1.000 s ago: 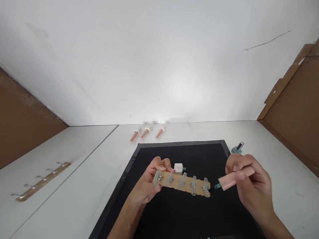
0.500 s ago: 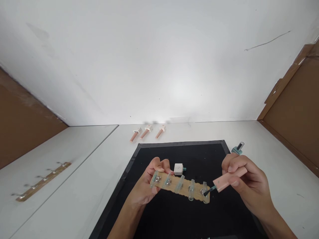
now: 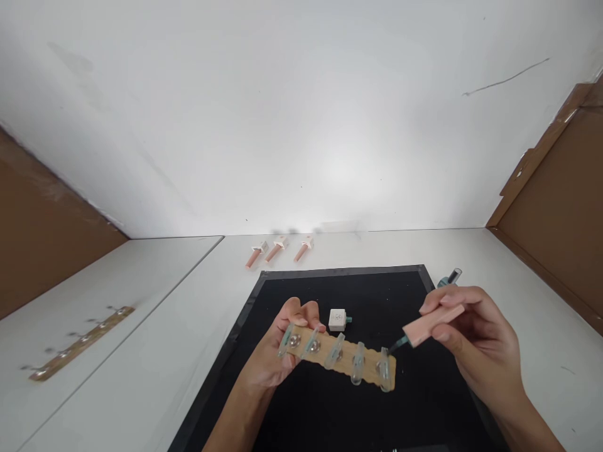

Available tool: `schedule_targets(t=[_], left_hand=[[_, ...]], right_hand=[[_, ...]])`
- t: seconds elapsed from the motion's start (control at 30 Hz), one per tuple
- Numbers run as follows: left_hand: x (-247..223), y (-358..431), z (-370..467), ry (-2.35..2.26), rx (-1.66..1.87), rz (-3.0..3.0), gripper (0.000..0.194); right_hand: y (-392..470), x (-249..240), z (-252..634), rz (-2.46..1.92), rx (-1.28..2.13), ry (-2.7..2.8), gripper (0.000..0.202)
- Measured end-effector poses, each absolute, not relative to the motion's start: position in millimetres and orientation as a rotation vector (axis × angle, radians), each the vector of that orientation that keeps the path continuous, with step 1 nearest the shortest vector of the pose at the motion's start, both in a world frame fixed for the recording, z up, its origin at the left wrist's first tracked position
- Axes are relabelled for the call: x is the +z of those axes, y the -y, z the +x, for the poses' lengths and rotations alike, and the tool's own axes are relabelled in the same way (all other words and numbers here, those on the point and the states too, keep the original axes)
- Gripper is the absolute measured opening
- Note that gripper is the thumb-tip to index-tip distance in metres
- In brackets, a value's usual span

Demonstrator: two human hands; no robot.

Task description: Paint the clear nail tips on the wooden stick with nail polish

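Note:
A wooden strip (image 3: pixel 347 355) bearing several clear nail tips on round silver studs is held at its left end by my left hand (image 3: pixel 280 348), fingers closed round it. My right hand (image 3: pixel 480 342) pinches the pink handle of a polish brush (image 3: pixel 431 324). The dark bristles meet the upper part of the rightmost nail tip (image 3: pixel 385 369). Some tips at the left end look greenish. Behind the strip, a small white bottle (image 3: pixel 337 320) with a green neck lies on the black mat (image 3: pixel 377 292).
Three white bottles with pink caps (image 3: pixel 303 248) lie beyond the mat. A second wooden strip with studs (image 3: pixel 82 343) rests at the left. Past my right hand is a teal item with a dark cylinder (image 3: pixel 454 276). Brown cardboard (image 3: pixel 556 188) stands at the right.
The brush has moved slightly up and left, from the middle of the rightmost nail tip to its upper part. The wooden strip has shifted slightly left and tilted.

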State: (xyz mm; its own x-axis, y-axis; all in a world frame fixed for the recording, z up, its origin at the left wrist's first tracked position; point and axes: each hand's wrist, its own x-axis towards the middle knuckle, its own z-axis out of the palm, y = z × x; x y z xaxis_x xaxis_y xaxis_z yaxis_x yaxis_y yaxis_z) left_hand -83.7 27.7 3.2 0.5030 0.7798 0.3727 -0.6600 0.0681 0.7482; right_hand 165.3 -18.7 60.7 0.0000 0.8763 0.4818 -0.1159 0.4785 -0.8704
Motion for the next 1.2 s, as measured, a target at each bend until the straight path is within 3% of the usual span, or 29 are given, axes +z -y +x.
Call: schedule_targets(t=[0.57,1.2], left_hand=[[2.5,-27.9,-83.5,-0.144,1.077,1.046,0.026],[2.8,-28.6,-83.0,-0.199,1.01,1.069,0.026]], right_hand=[[22.4,61.9,165.1,-0.717,0.999,1.396,0.011],[18.6,60.9,160.8,-0.996,0.698,1.346,0.012]])
